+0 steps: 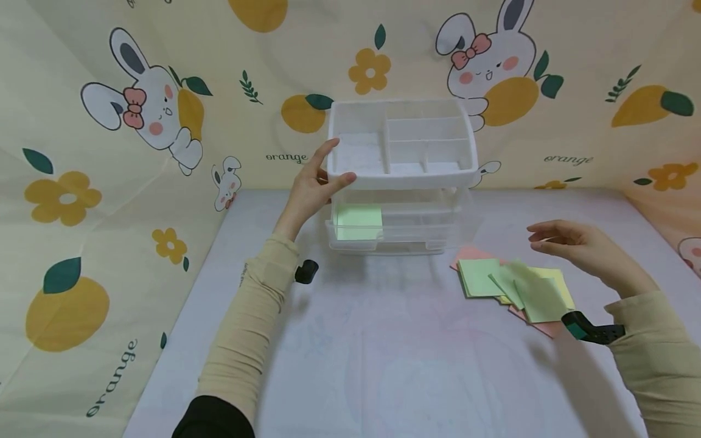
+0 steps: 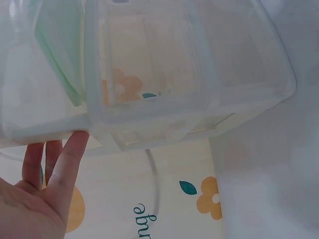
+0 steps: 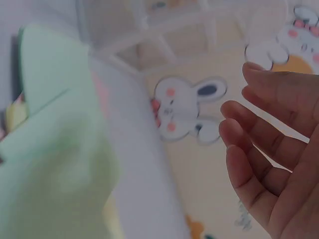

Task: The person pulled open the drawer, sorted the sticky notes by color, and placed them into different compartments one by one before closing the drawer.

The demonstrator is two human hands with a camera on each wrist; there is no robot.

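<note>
A white desktop drawer organizer (image 1: 405, 182) stands at the back of the table, with an open divided tray on top and clear drawers below. A green sticky note (image 1: 358, 222) shows at the left of a clear drawer. At the organizer's left front corner my left hand (image 1: 312, 188) grips the top section, thumb on the front and index finger along the side. My right hand (image 1: 580, 249) hovers to the right with fingers loosely bent, holding nothing. Below and left of it lie loose green sticky notes (image 1: 479, 278), overlapping yellow notes (image 1: 561, 286) and pink notes (image 1: 549, 329).
The table (image 1: 383, 365) has a pale cover. Behind it and at the sides hangs a cream cloth (image 1: 230, 36) printed with rabbits, oranges and flowers; the organizer stands close to it. Each wrist carries a black camera (image 1: 594, 330).
</note>
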